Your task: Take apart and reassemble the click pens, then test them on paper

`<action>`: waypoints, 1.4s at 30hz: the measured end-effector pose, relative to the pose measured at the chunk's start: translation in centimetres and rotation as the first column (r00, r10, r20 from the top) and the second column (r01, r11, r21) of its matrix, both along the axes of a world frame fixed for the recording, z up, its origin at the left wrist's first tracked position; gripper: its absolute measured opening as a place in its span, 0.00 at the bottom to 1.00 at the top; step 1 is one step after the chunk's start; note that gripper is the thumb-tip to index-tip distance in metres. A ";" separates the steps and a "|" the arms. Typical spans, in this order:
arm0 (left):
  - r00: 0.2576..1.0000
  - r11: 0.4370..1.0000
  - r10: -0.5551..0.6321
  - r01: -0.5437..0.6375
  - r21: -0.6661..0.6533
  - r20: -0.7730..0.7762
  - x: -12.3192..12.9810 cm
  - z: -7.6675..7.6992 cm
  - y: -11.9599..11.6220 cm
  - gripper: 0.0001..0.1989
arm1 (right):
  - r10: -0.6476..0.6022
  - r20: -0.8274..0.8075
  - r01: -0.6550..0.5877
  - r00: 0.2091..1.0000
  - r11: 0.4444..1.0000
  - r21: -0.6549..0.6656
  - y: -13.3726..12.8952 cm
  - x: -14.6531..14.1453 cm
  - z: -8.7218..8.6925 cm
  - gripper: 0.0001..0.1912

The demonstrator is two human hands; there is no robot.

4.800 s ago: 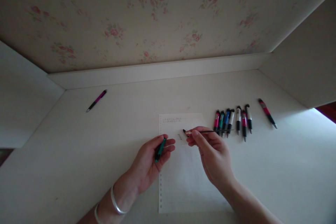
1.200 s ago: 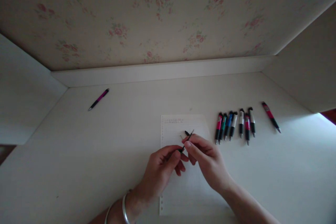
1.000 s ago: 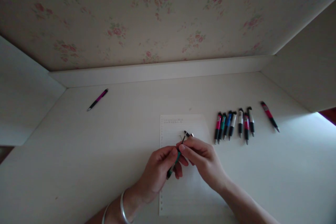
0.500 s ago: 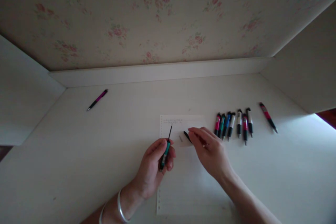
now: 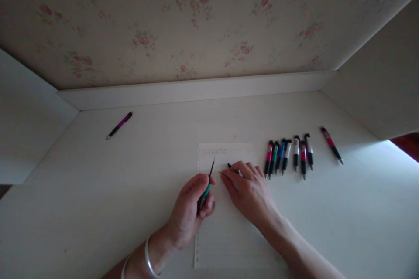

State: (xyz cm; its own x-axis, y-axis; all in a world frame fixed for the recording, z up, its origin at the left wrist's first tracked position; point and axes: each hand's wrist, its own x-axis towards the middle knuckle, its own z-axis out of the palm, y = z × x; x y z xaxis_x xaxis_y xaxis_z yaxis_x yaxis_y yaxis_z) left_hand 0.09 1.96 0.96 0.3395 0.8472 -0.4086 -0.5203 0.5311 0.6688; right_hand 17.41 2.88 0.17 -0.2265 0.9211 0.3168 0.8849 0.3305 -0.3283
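Observation:
My left hand [image 5: 191, 202] is closed around a green pen barrel [image 5: 205, 194], tilted up and to the right. From its top end a thin dark refill [image 5: 212, 169] sticks out, with no grip section over it. My right hand [image 5: 250, 187] is low over the lined sheet of paper [image 5: 229, 239], thumb and forefinger pinched at a small thin spring [image 5: 220, 172], mostly hidden by the fingertips. A black pen grip [image 5: 229, 166] lies on the sheet, partly covered by the right-hand fingers.
Several pens [image 5: 286, 157] with pink, green, blue and white barrels lie in a row right of the paper. Farther right is a thicker pink pen [image 5: 331, 145]. A purple pen [image 5: 119, 125] rests at the far left of the white desk [image 5: 147, 152], which meets a flowered wall.
My right hand has moved left and down onto the paper, its fingertips closing on the small spring there. My left hand keeps hold of the pen barrel, almost unmoved.

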 end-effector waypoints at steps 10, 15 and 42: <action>0.998 0.999 0.002 0.001 0.035 -0.066 0.2 0.1 -0.2 0.15 | -0.108 -0.426 0.096 0.898 0.994 -0.051 -0.1 0.3 0.2 0.07; 0.995 1.000 -0.005 0.008 0.024 -0.096 0.2 0.1 -0.1 0.14 | -0.341 -0.756 0.153 0.559 0.938 -0.310 0.6 0.8 0.9 0.14; 0.947 0.972 -0.196 0.222 0.078 -0.254 0.3 0.1 0.1 0.16 | -0.361 -0.932 -0.277 0.041 0.892 -0.358 0.0 0.1 1.6 0.09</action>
